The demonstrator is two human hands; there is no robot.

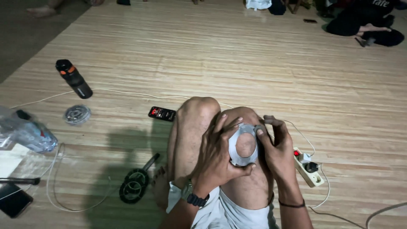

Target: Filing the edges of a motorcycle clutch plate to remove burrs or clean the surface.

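A roll of grey tape (234, 146) rests against my bent knee (246, 146), which shows through its hole. My left hand (218, 154) grips the roll's left and lower rim, thumb under it. My right hand (275, 146) holds the roll's right side, with fingertips pinching at the top edge where the tape end lies. A watch sits on my left wrist and a dark band on my right.
On the woven mat lie a phone (162, 113), a dark bottle (73, 78), a round metal lid (77, 114), a plastic water bottle (27, 133), a round black wire tool (133, 184), a power strip (307, 166) with cables, and another phone (12, 200). People sit at the far edge.
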